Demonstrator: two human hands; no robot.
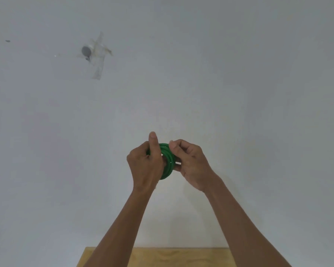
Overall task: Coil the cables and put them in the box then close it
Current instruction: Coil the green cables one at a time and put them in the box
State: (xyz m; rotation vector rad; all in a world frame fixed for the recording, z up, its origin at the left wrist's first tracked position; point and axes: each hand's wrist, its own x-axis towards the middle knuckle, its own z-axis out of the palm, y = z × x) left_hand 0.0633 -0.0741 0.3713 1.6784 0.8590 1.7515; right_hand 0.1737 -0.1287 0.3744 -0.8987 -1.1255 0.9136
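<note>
White wall (181, 74) behind; both hands raised, gripping green coiled cable (169, 160)

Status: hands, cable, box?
Left hand grips green cable coil. Right hand pinches its far side. Coil held up, above table. Box not in view.

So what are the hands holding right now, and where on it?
Both hold a coiled green cable raised in front of the wall. The left hand grips the coil's left side; the right hand pinches its right side.
</note>
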